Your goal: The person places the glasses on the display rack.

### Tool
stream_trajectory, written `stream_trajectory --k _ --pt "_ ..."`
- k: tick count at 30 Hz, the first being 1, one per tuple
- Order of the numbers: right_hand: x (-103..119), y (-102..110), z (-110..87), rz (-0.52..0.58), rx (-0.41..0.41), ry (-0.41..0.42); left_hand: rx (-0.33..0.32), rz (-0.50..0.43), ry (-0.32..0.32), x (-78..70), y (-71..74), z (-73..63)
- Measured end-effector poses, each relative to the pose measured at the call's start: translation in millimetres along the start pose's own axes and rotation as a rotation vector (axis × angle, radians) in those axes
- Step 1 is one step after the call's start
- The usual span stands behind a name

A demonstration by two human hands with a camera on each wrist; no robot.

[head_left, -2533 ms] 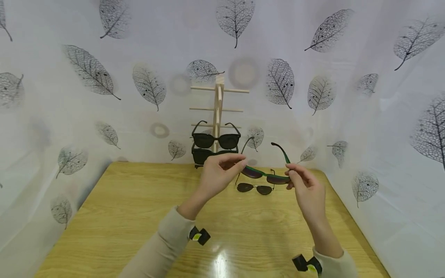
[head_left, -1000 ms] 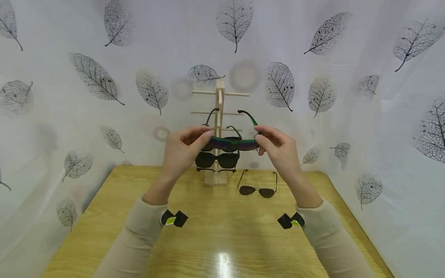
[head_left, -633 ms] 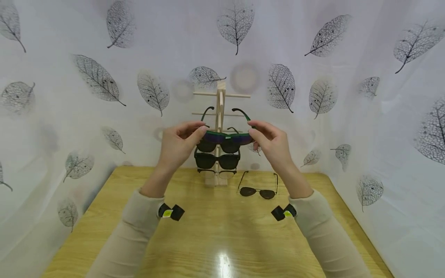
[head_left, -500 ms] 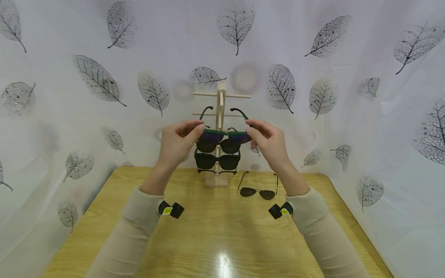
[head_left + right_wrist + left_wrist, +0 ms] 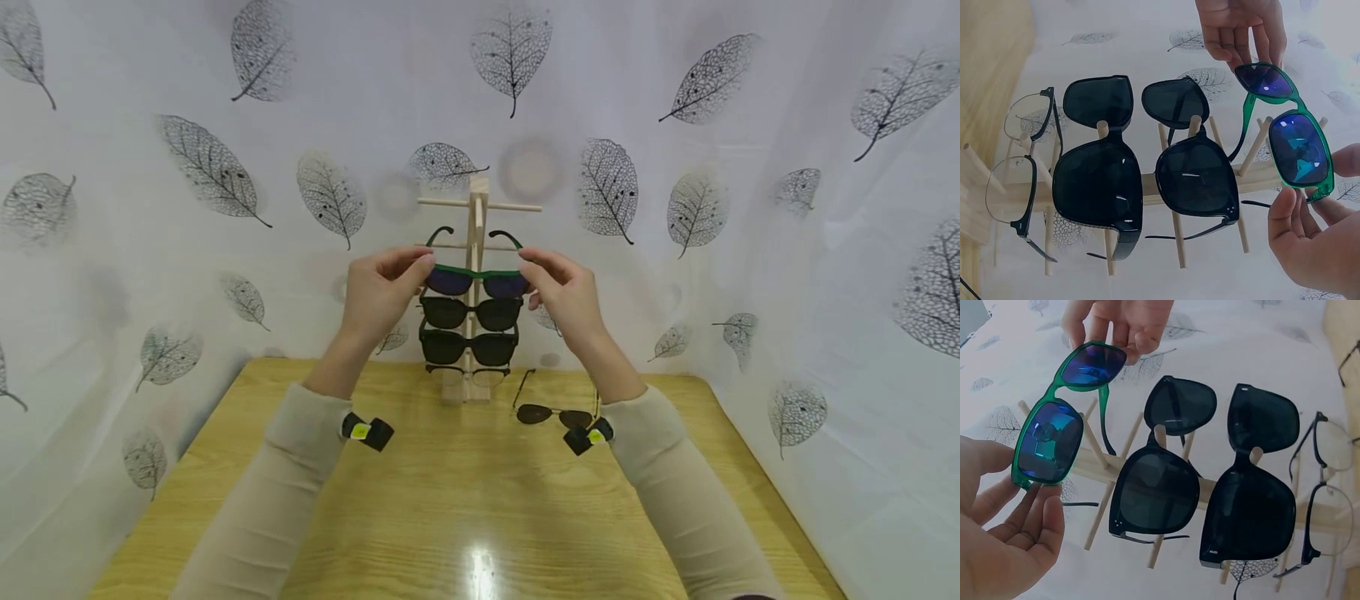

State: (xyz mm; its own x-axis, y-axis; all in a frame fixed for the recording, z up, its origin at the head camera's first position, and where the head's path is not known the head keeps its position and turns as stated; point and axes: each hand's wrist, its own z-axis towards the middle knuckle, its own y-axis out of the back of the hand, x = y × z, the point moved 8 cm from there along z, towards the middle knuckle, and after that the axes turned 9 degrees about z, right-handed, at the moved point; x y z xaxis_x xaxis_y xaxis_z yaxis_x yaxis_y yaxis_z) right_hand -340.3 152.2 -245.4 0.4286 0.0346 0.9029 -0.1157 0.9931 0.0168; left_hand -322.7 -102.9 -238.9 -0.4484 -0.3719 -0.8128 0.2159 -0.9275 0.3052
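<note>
1. Green-framed sunglasses (image 5: 448, 282) are up in the air at the wooden stand (image 5: 478, 196), which sits by the middle of the worktop's (image 5: 420, 517) back edge.
2. Left hand (image 5: 381, 290) has one end of the frame pinched between thumb and fingers, so a pretty narrow grip.
3. Right hand (image 5: 564, 293) pinches the other end the same way. Temples are unfolded and point toward the stand; lenses look blue-purple, and they face back at the person.
4. Can't tell from these views if the green bridge is touching a peg.
5. Just below them, black sunglasses (image 5: 446, 313) hang on the stand, then bigger black sunglasses (image 5: 442, 347), then clear half-rim glasses (image 5: 1022, 226) lowest down.
6. Aviator sunglasses (image 5: 534, 414) lie on the worktop near its back edge, between the stand's base and the back right corner, temples open toward that edge. Right arm covers a bit of them.
7. Behind it all, past the back edge, hangs a pale leaf-print curtain (image 5: 360, 75).
</note>
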Motion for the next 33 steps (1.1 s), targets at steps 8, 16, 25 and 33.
stream_trajectory --k 8,16,25,33 --pt "-8 -3 10.4 0.008 -0.026 -0.041 -0.007 0.031 0.026 9.3 -2.2 10.3" --pt "-16 -4 18.1 0.035 -0.058 -0.062 -0.014 0.050 0.023 16.3 -4.1 19.2" --pt "-23 -3 23.4 0.032 -0.074 -0.085 -0.006 0.072 0.060 24.2 -8.1 22.2" --pt "-26 -3 24.2 0.027 -0.075 -0.096 -0.007 0.088 0.061 23.5 -8.4 21.9"
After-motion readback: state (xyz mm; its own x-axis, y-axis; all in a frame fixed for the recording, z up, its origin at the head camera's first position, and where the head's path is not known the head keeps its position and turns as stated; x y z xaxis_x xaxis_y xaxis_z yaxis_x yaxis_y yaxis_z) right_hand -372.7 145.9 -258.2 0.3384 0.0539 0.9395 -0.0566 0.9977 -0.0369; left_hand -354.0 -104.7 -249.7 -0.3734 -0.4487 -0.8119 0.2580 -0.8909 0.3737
